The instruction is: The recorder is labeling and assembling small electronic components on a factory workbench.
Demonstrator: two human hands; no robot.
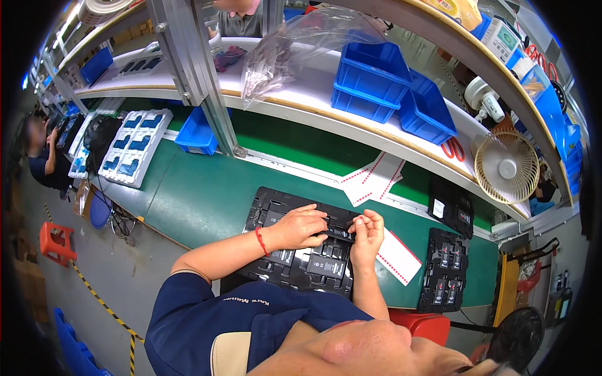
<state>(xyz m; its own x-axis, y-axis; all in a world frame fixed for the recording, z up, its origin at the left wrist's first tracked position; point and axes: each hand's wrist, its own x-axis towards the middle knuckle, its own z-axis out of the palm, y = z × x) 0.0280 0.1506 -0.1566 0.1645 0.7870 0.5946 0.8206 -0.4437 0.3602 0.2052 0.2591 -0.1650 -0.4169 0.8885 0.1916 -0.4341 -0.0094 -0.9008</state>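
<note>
A black moulded tray (256, 216) lies on the green bench in front of me, with flat black batteries (327, 266) in its pockets. My left hand (302, 227), with a red cord on its wrist, reaches over the tray. Its bent fingers press on the left end of a black battery (339, 233) near the tray's far right part. Close to that battery's right end is my right hand (367, 237), raised a little, thumb and forefinger pinched together. Whatever the pinch holds is too small to make out.
White sheets with red marks (399, 258) lie right of the tray, and more (370, 182) lie beyond it. A second black tray (443, 269) holds batteries at the right. Blue bins (370, 81) and a small fan (506, 168) are on the shelf. White foam trays (133, 147) stand far left.
</note>
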